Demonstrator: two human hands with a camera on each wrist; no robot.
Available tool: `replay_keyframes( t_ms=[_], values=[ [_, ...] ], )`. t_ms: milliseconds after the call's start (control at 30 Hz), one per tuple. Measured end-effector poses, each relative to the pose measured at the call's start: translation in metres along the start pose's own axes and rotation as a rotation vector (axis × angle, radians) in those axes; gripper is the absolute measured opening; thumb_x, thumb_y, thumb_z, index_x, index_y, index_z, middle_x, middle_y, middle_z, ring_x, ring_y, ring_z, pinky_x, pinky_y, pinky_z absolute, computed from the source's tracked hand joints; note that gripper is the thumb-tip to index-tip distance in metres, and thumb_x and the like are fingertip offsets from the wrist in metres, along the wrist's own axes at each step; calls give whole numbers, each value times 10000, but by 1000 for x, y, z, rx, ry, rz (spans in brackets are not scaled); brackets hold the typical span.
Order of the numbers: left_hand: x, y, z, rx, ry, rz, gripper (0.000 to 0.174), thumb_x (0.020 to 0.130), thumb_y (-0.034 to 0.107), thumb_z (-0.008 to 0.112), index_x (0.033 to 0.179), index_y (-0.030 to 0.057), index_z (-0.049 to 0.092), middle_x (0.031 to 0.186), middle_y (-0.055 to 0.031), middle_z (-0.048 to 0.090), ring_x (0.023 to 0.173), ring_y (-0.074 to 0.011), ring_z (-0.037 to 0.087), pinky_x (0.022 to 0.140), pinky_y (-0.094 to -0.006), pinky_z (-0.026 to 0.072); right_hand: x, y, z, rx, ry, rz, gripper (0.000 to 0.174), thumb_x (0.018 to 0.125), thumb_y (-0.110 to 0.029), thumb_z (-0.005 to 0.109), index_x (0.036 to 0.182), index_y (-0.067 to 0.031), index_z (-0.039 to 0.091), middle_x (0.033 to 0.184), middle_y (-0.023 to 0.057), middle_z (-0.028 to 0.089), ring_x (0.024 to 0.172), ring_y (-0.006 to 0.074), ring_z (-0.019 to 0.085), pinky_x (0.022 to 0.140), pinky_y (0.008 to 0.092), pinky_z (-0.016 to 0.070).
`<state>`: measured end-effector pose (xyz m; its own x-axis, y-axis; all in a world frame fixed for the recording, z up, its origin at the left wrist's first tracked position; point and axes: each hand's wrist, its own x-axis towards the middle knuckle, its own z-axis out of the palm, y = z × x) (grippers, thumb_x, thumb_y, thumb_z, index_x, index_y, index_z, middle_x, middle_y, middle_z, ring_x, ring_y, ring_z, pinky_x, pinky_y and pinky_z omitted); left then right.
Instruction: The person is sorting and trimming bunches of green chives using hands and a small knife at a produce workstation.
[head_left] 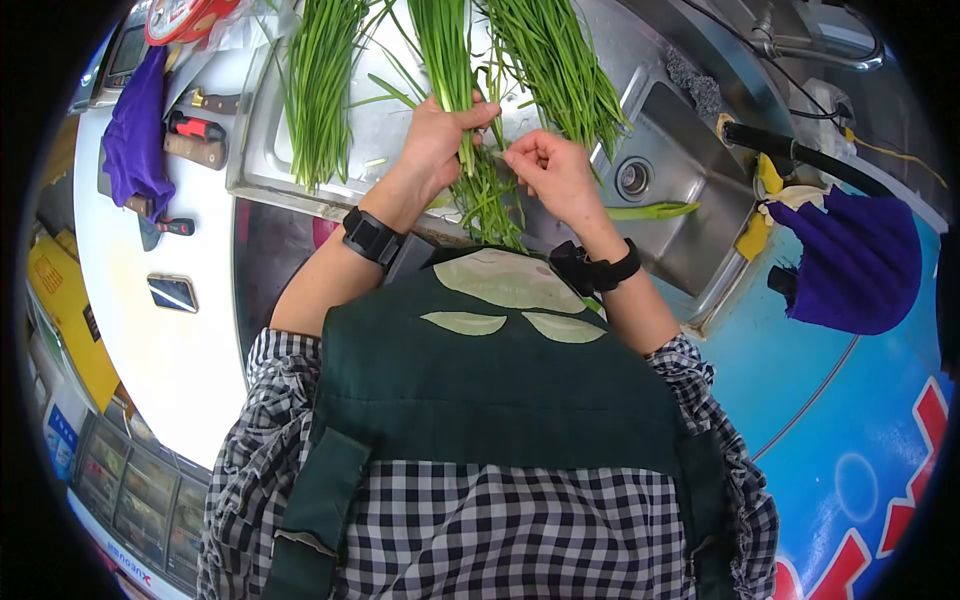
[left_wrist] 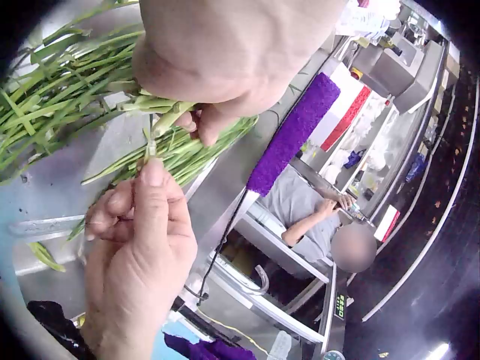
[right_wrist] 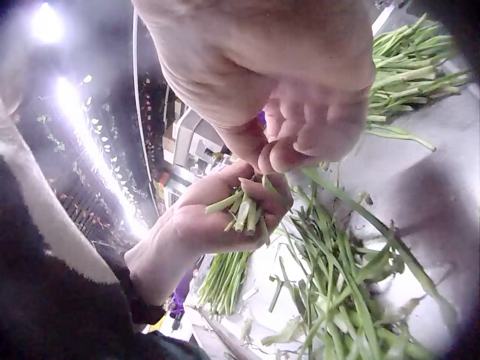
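My left hand (head_left: 432, 145) grips a bunch of garlic chives (head_left: 440, 45), its long leaves pointing away from me. The pale cut ends (right_wrist: 244, 211) poke out of that fist in the right wrist view. Close beside them, my right hand (head_left: 555, 175) pinches a thin chive strand (left_wrist: 151, 142) between thumb and forefinger. Beneath both hands lies a heap of loose chive pieces (head_left: 487, 205) at the near sink edge. Two more chive bunches lie on the steel drainboard, one bunch (head_left: 322, 90) to the left and another bunch (head_left: 560, 75) to the right.
A sink basin (head_left: 685, 200) is on the right, a loose green leaf (head_left: 655, 211) at its near side. On the white counter (head_left: 150, 370) are a phone (head_left: 173, 293), a knife (head_left: 218, 102) and a purple cloth (head_left: 135, 140). Another person (left_wrist: 300, 206) is across the counter.
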<state>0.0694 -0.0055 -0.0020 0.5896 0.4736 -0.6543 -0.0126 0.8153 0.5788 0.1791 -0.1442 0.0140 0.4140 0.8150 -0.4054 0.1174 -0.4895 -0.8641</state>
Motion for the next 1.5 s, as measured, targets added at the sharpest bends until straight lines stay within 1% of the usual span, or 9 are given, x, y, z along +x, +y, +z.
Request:
replay_keyframes(
  t_ms=[100,233,300,733,1033,1133,1200,1333,1500],
  values=[
    [2,0,-10,-23,31,1,244,742,18,739,870,90,544,778,-4,587,662,-117,537,564,-258,406,-7,9,-2,-123,-167,10,161,817,-162,664,797,-4,637,589,28,598,525,93,548,513,243,426],
    [-1,2,-15,-13,13,15,241,751,16,733,880,85,542,781,-3,589,662,-113,542,567,-254,419,-8,-2,-1,-137,-103,87,157,854,-161,664,833,-9,631,628,-23,578,512,33,487,459,187,373],
    [-3,0,-14,-13,16,2,243,751,10,731,885,81,541,780,-5,589,662,-114,544,561,-255,419,-1,-14,3,91,30,17,178,810,-173,687,805,-2,637,609,51,623,543,106,581,516,245,435],
    [-6,-6,-17,-77,86,19,188,779,-11,691,873,71,550,777,-26,599,671,-122,546,560,-257,416,0,-14,23,-105,138,-148,192,827,-166,646,743,-5,585,576,99,595,479,180,562,483,301,420],
    [-14,2,-24,-106,-21,-14,127,860,57,633,970,39,572,875,-51,613,675,-101,532,566,-220,437,-17,-3,-8,-450,-252,-6,153,809,-163,646,798,-15,609,606,116,583,524,265,550,523,353,428],
    [-22,6,-23,-98,-41,-106,165,880,55,600,1041,37,571,886,-52,602,723,-122,559,611,-234,483,-8,10,-18,-391,-65,-170,142,795,-166,645,818,-27,625,668,121,615,584,299,582,577,387,462],
    [-29,8,-22,-143,-26,-157,182,883,48,591,1063,38,566,889,-58,599,741,-134,569,630,-245,499,14,11,-28,-576,375,-395,149,771,-162,665,812,-26,623,710,148,628,637,295,613,609,379,477],
    [-29,1,-30,-279,-138,-147,198,894,31,562,1092,35,543,936,-79,590,776,-158,578,653,-267,516,31,3,-35,-1027,339,-80,163,765,-169,658,801,-12,641,765,194,650,726,377,632,658,450,502],
    [-31,-2,-38,-429,-324,-84,168,897,31,560,1064,29,548,925,-75,577,763,-145,562,647,-259,500,24,0,-44,-814,254,-26,202,752,-212,702,747,-17,648,726,164,655,652,327,624,603,407,491]
  ],
)
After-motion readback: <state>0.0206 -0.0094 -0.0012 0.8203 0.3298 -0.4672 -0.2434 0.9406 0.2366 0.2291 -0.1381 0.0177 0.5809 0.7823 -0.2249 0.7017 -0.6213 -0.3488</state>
